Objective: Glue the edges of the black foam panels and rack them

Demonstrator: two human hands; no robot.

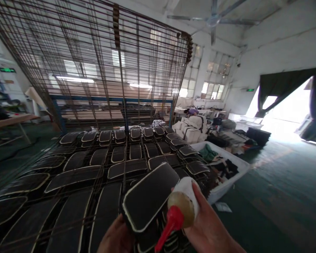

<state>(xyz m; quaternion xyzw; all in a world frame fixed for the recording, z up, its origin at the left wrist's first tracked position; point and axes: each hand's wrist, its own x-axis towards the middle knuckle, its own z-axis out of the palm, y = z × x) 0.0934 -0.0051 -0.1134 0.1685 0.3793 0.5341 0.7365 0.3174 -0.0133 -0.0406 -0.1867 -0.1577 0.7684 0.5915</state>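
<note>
My left hand holds a dark rounded panel by its lower left edge, with the fingers partly hidden beneath it. A pale line of glue runs around the panel's rim. On the right, my right hand is wrapped round a white bottle with a red nozzle. The nozzle points down and to the left, near the panel's lower right side. Many similar dark panels with pale edges lie in rows on a wire rack ahead.
A raised wire rack slants up behind the panels. To the right are a white bin with cloth scraps, white bundles and dark stacks. A table stands at the far left. A person is in the distance.
</note>
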